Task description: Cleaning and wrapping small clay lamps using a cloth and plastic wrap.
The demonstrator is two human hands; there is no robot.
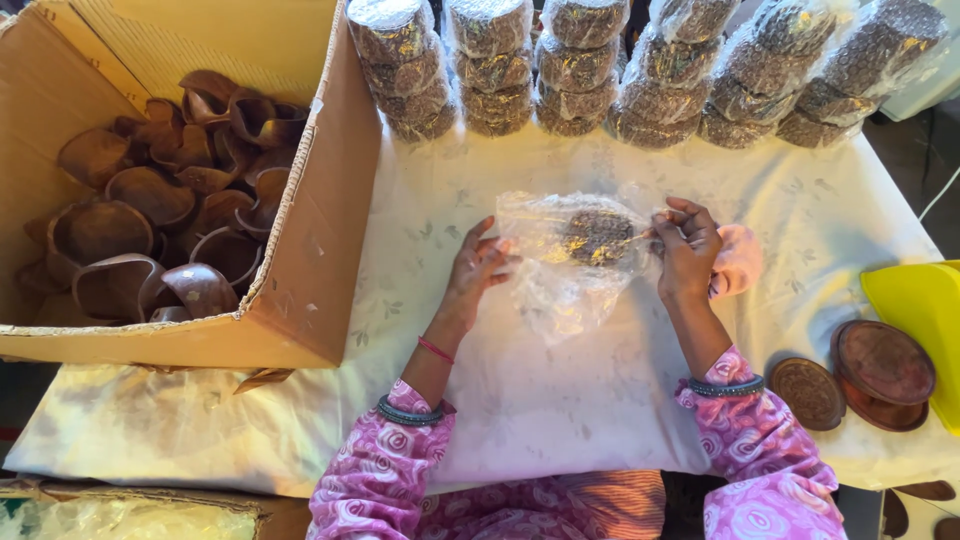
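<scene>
A clear plastic bag (560, 265) lies at mid-table with a round brown patterned disc (598, 235) inside it. My left hand (478, 268) holds the bag's left edge, fingers spread against the film. At the bag's right side my right hand (688, 248) pinches the plastic next to the disc. A pink cloth (738, 260) sits just behind my right hand. Both arms wear pink patterned sleeves and dark bangles.
A large cardboard box (320, 230) of brown clay bowls (150, 210) fills the left. Several wrapped stacks of discs (640, 70) line the far edge. Loose brown discs (808, 392) and round lids (884, 368) lie at the right beside a yellow container (925, 310). White patterned cloth (560, 400) covers the table.
</scene>
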